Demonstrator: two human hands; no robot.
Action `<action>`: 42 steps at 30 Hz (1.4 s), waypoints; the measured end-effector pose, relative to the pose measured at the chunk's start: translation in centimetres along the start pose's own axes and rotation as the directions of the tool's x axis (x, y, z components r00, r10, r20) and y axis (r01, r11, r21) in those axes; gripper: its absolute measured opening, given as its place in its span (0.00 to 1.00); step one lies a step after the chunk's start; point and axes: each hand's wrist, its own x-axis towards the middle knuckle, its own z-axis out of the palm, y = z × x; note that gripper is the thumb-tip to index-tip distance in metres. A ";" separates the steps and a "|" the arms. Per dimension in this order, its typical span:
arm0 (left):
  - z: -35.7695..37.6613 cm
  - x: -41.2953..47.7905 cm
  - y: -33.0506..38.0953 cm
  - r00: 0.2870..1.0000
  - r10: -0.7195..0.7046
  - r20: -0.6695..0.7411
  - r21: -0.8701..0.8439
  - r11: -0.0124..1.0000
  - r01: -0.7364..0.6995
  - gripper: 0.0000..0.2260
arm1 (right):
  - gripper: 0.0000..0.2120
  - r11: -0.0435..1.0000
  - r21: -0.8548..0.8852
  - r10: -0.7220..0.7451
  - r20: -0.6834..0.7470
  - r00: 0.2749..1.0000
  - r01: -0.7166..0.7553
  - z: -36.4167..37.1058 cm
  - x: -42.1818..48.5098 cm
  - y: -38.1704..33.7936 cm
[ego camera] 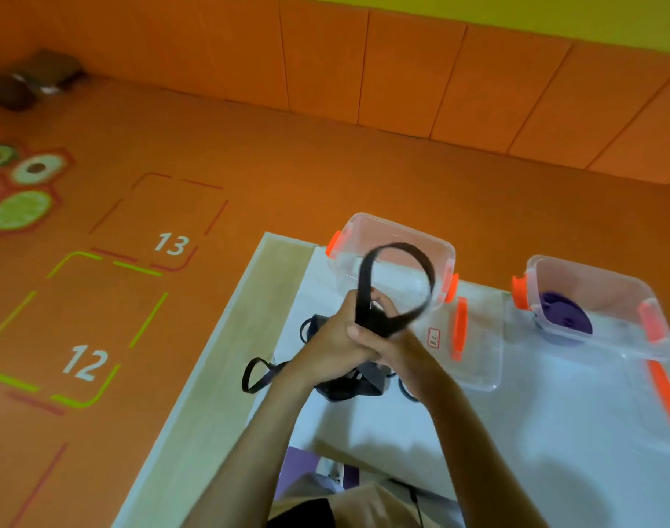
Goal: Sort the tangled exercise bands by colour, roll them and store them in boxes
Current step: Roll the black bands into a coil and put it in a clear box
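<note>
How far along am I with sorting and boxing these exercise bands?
Done: purple bands, seemingly rolled, sit in the right box.
In hand: your left hand and right hand both grip a black band, looped up in front of the left box, which looks empty.
Left: a tangle of black bands lies on the table under your hands, not yet rolled or boxed.
</note>
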 end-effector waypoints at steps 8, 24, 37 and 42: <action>-4.8 1.5 -1.6 0.980 -0.197 -0.035 -0.030 0.980 0.196 0.37 | 0.04 0.988 0.118 0.142 -0.438 0.888 -0.100 -3.6 -0.2 -0.1; 2.5 5.3 -5.5 0.992 -0.070 0.106 -0.099 0.992 0.081 0.23 | 0.13 0.932 -0.269 0.113 -0.418 0.902 -0.242 -4.3 1.0 2.4; -2.7 3.6 -14.9 0.933 -0.317 -0.168 0.480 0.801 0.359 0.20 | 0.25 0.911 -0.393 -0.028 -0.359 0.933 -0.124 -5.8 -1.0 3.9; 1.1 4.1 -16.7 0.914 -0.386 -0.125 0.788 0.520 0.328 0.35 | 0.21 0.917 -0.368 -0.019 -0.429 0.903 -0.155 -5.8 -1.2 4.3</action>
